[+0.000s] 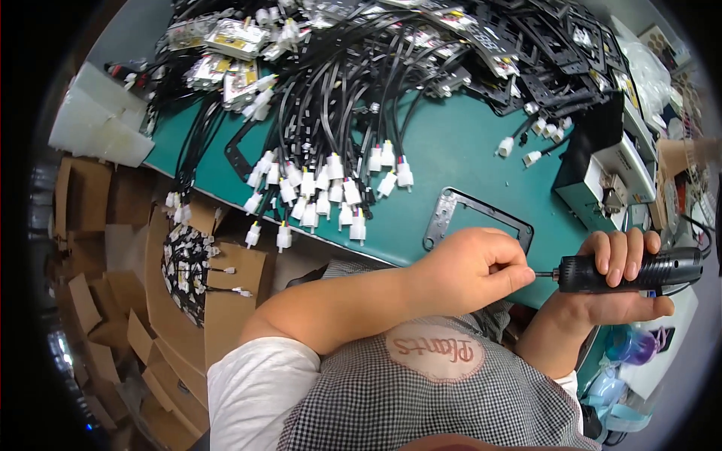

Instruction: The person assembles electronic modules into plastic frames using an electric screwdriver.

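Note:
My right hand [620, 263] is wrapped round a black electric screwdriver [677, 267], held sideways with its bit toward the left. At the tip of the thin bit [544, 274], my left hand [485, 270] is closed in a pinch. Whatever lies between that thumb and finger is hidden or too small to make out. Partly behind my left hand, a black rectangular frame [489, 202] rests flat on the green table [421, 158], near its front edge.
Black cables with white connectors [331, 188] hang toward the front edge. Piled behind are black frames [556, 52] and small boards [237, 37]. A boxy device [602, 184] stands at right, above a purple-blue bottle [632, 344]. Cardboard boxes [86, 195] and a carton of cables [188, 263] are at left.

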`<state>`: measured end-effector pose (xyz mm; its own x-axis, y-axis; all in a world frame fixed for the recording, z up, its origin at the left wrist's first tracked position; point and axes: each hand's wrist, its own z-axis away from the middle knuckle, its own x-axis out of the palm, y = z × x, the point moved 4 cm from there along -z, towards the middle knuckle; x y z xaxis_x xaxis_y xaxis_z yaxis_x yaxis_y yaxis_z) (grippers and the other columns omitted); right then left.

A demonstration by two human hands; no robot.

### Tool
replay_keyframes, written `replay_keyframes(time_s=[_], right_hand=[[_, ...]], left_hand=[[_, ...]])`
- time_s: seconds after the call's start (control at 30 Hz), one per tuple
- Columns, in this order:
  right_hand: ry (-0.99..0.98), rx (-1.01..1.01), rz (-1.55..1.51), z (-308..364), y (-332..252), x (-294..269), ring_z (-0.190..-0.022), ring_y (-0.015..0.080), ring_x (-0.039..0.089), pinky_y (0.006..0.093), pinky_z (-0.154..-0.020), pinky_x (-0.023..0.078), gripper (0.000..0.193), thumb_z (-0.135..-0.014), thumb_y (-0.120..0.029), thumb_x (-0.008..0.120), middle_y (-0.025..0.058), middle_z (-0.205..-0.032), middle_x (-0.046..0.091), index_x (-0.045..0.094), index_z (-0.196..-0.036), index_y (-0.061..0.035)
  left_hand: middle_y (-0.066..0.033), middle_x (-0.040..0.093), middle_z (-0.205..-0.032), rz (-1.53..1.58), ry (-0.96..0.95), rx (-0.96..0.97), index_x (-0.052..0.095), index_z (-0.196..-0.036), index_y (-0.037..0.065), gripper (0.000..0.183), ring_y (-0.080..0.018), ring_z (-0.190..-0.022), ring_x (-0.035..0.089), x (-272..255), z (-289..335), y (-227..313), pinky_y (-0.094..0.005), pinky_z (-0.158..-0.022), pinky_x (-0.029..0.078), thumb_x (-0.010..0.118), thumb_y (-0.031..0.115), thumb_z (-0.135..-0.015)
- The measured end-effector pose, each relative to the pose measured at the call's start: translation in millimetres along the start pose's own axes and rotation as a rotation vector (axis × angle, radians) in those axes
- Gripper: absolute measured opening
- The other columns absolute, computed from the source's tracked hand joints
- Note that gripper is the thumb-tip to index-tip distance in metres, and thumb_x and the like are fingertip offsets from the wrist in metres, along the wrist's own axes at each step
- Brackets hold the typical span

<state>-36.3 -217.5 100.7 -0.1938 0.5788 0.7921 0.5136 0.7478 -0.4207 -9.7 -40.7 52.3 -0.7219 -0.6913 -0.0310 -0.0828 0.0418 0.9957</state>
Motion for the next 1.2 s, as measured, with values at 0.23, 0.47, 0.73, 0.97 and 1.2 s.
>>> replay_keyframes(time_s=[0.23, 0.47, 0.73, 0.97, 1.2], right_hand=[[-0.046, 0.012, 0.08, -9, 5, -3, -0.056, 0.0152, 0.051, 0.0298, -0.057, 0.043, 0.065, -0.072, -0.053, 0.074, 0.0039, -0.072, 0.051, 0.048, -0.106, -0.0039], [-0.062, -0.045, 0.089, -27, -5, -17, -0.06, 0.017, 0.05, 0.0316, -0.057, 0.041, 0.073, -0.074, -0.061, 0.068, 0.0058, -0.074, 0.05, 0.049, -0.113, -0.0019], [-0.054, -0.054, 0.101, -35, 9, -38, -0.057, 0.0191, 0.052, 0.0328, -0.053, 0.042, 0.075, -0.076, -0.066, 0.061, 0.0077, -0.073, 0.053, 0.051, -0.113, -0.0017], [-0.007, -0.047, 0.099, -35, 7, -57, -0.055, 0.0195, 0.053, 0.0322, -0.051, 0.042, 0.076, -0.077, -0.069, 0.058, 0.007, -0.071, 0.053, 0.051, -0.112, -0.0024], [0.042, -0.036, 0.12, -36, 7, -61, -0.054, 0.0198, 0.053, 0.0341, -0.053, 0.045, 0.077, -0.075, -0.072, 0.056, 0.0064, -0.069, 0.051, 0.049, -0.112, -0.0043]], left_hand=[[-0.0112, 0.063, -0.106, -0.279, 0.24, 0.265, 0.064, -0.116, 0.005, 0.042, -0.0215, -0.094, 0.06, -39, 5, 26, -0.0303, -0.078, 0.05, 0.074, 0.024, -0.079], [-0.007, 0.064, -0.096, -0.571, 0.575, 0.212, 0.069, -0.101, 0.005, 0.023, -0.0134, -0.08, 0.059, -147, 21, 52, -0.0236, -0.066, 0.047, 0.069, 0.01, -0.079], [-0.0092, 0.062, -0.104, -1.033, 0.583, 0.158, 0.064, -0.114, 0.01, 0.036, -0.0236, -0.095, 0.059, -214, -35, 82, -0.0319, -0.078, 0.047, 0.066, 0.026, -0.081], [-0.0162, 0.051, -0.128, -1.672, 0.239, -0.043, 0.043, -0.137, 0.021, 0.068, -0.0337, -0.12, 0.047, -278, -156, 70, -0.04, -0.101, 0.04, 0.071, 0.021, -0.075], [-0.0178, 0.049, -0.13, -1.744, -0.071, -0.583, 0.043, -0.136, 0.021, 0.078, -0.034, -0.122, 0.046, -294, -214, 41, -0.0391, -0.101, 0.04, 0.07, 0.014, -0.064]])
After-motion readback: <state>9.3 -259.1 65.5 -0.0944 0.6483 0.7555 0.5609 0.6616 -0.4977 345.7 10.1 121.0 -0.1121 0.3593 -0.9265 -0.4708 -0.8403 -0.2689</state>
